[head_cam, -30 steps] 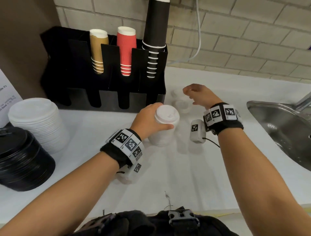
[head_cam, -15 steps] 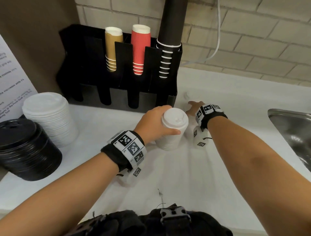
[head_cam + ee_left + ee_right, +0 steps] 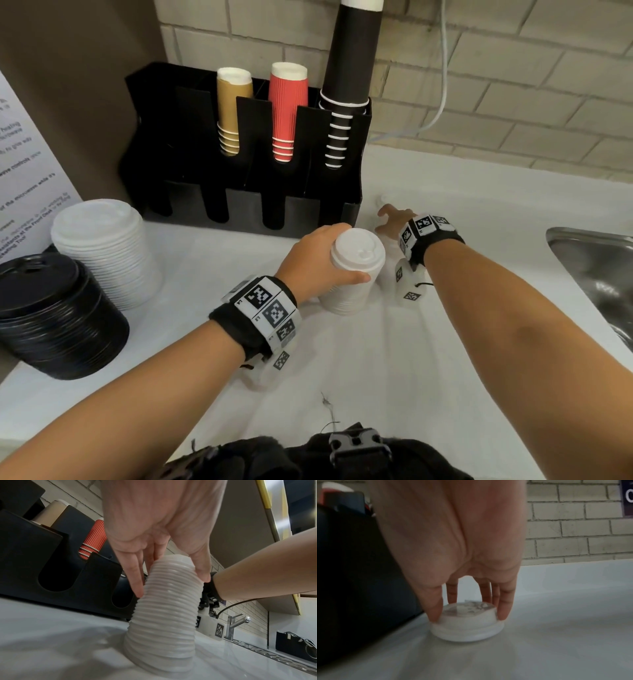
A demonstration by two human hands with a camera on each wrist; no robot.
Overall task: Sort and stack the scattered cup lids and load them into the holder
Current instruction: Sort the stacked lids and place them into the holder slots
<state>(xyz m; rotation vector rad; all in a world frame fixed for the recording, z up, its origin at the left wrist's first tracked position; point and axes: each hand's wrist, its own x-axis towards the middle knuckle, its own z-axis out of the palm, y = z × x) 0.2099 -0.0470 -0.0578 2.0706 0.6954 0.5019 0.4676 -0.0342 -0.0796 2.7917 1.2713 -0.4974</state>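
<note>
Smooth white counter [image 3: 394, 359]: fingers [image 3: 137, 580] grip ribbed lid stack [image 3: 164, 615] (round).

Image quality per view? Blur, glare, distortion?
Head: sharp, wide-angle bending at the edges, white counter washes out the loose lid. Left wrist: the lid stack is crisp, with a soft shadow. Right wrist: motion-blurred and dim around the small lid.

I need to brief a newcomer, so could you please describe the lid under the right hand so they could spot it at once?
Start at the black cup holder against the brick wall. Just off its right end, on the white counter, lies a single small white plastic lid, the right hand pinching its sides. Unlike the tall white lid stack held by the left hand, it lies alone and flat.
</note>
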